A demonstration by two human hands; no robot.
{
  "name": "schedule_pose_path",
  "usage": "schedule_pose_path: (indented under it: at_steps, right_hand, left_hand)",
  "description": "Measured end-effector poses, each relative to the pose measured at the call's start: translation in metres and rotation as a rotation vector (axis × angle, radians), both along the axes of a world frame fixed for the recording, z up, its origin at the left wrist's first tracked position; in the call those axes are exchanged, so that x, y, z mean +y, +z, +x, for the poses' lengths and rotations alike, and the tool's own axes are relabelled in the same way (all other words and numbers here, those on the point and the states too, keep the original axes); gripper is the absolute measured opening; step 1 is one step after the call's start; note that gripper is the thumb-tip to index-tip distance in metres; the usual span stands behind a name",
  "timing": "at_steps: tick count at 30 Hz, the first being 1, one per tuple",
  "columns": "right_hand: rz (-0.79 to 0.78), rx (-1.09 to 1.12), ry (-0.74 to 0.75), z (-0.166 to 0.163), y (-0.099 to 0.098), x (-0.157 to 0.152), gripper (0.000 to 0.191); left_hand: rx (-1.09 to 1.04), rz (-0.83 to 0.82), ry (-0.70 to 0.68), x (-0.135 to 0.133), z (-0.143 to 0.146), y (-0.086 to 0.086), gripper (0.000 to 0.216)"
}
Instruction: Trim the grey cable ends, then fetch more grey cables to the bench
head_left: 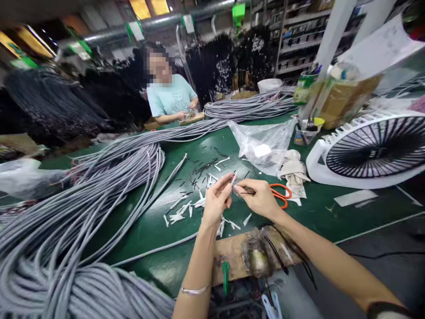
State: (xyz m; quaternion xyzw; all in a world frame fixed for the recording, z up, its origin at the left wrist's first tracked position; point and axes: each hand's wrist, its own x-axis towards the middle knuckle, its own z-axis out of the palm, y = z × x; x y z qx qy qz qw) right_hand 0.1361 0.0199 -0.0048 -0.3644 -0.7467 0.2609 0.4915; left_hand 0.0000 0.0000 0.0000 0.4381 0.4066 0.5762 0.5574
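Observation:
My left hand point(216, 200) is raised over the green table point(159, 221), its fingers pinched on the end of a thin grey cable point(233, 179). My right hand point(260, 198) meets it from the right, fingers closed on a thin black sleeve piece point(246, 192) close to the cable end. Below the hands, white and black cut scraps point(192, 201) litter the table. Orange-handled scissors point(281, 195) lie just right of my right hand.
A big bundle of grey cables point(83, 212) covers the left side and runs to the back. A clear plastic bag point(262, 144), a white fan point(372, 150) and a cardboard box point(345, 99) stand to the right. A wooden fixture point(245, 254) sits at the table's near edge. Another person point(171, 95) works at the far side.

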Motion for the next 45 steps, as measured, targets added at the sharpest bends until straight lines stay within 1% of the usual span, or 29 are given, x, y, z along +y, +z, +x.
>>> schedule_pose_path:
  at_steps: [2, 4, 5, 7, 9, 10, 12, 14, 17, 19, 21, 23, 26, 28, 30, 32, 35, 36, 38, 40, 41, 42, 43, 45]
  right_hand:
    - [-0.037, -0.076, 0.112, -0.004, -0.004, -0.001, 0.016]
    - [-0.080, -0.073, 0.149, -0.005, -0.006, -0.001, 0.014]
    - [-0.108, -0.040, 0.140, -0.005, -0.006, -0.001, 0.014]
    - [-0.160, 0.087, 0.055, -0.001, -0.003, 0.000, 0.017]
    - [-0.200, 0.216, -0.028, 0.003, 0.000, 0.002, 0.019]
    - [-0.218, 0.253, -0.034, 0.004, 0.001, 0.004, 0.021]
    - [-0.236, 0.290, -0.005, 0.006, 0.002, 0.007, 0.024]
    - [-0.242, 0.311, 0.021, 0.007, 0.001, 0.011, 0.023]
    - [-0.303, 0.336, 0.062, 0.009, 0.001, 0.016, 0.024]
    - [-0.391, 0.333, 0.152, 0.010, 0.002, 0.018, 0.027]
    - [-0.442, 0.313, 0.237, 0.012, 0.004, 0.017, 0.030]
    - [-0.416, 0.267, 0.267, 0.013, 0.006, 0.013, 0.032]
    - [-0.275, 0.162, 0.239, 0.014, 0.008, 0.007, 0.031]
    - [-0.195, 0.108, 0.188, 0.015, 0.007, 0.005, 0.031]
    - [-0.187, 0.107, 0.132, 0.015, 0.006, 0.006, 0.034]
    - [-0.247, 0.149, 0.112, 0.014, 0.006, 0.009, 0.038]
    - [-0.409, 0.255, 0.185, 0.012, 0.006, 0.010, 0.040]
    - [-0.491, 0.301, 0.222, 0.011, 0.007, 0.010, 0.041]
    - [-0.667, 0.379, 0.313, 0.009, 0.008, 0.006, 0.041]
    - [-0.771, 0.406, 0.391, 0.008, 0.009, 0.003, 0.042]
    - [-0.769, 0.397, 0.407, 0.008, 0.008, 0.002, 0.042]
    - [-0.726, 0.378, 0.392, 0.008, 0.008, 0.002, 0.043]
    - [-0.649, 0.355, 0.339, 0.008, 0.007, 0.001, 0.043]
    - [-0.448, 0.280, 0.162, 0.008, 0.007, 0.001, 0.041]
  left_hand:
    - [-0.113, 0.014, -0.024, 0.001, -0.006, 0.004, 0.038]
    - [-0.200, 0.001, -0.064, 0.001, -0.011, 0.008, 0.038]
    - [-0.244, -0.014, -0.096, 0.000, -0.013, 0.009, 0.037]
    - [-0.284, -0.076, -0.163, 0.000, -0.015, 0.012, 0.035]
    - [-0.256, -0.148, -0.220, -0.001, -0.014, 0.012, 0.032]
    - [-0.221, -0.173, -0.245, -0.001, -0.012, 0.011, 0.032]
    - [-0.122, -0.192, -0.285, -0.002, -0.006, 0.008, 0.032]
    - [0.005, -0.174, -0.291, -0.002, 0.001, 0.004, 0.033]
    - [0.232, -0.036, -0.189, -0.003, 0.008, -0.001, 0.033]
    - [0.345, 0.089, -0.106, -0.003, 0.010, -0.002, 0.030]
    - [0.390, 0.164, -0.059, -0.004, 0.010, -0.002, 0.028]
    - [0.413, 0.196, -0.008, -0.004, 0.009, -0.002, 0.028]
    - [0.559, 0.269, 0.080, -0.004, 0.010, -0.002, 0.030]
    - [0.726, 0.340, 0.081, -0.005, 0.011, -0.002, 0.030]
    - [0.851, 0.395, 0.045, -0.008, 0.013, -0.001, 0.028]
    - [0.889, 0.436, 0.019, -0.010, 0.014, 0.000, 0.026]
    - [0.846, 0.510, 0.026, -0.010, 0.013, 0.001, 0.024]
    - [0.821, 0.529, 0.049, -0.010, 0.013, 0.000, 0.023]
    - [0.773, 0.527, 0.137, -0.009, 0.013, -0.001, 0.023]
    - [0.761, 0.483, 0.244, -0.009, 0.014, -0.002, 0.023]
    - [0.776, 0.456, 0.285, -0.009, 0.014, -0.002, 0.023]
    - [0.799, 0.434, 0.310, -0.009, 0.015, -0.002, 0.023]
    - [0.822, 0.415, 0.320, -0.009, 0.017, -0.001, 0.023]
    - [0.830, 0.379, 0.334, -0.010, 0.019, 0.000, 0.024]
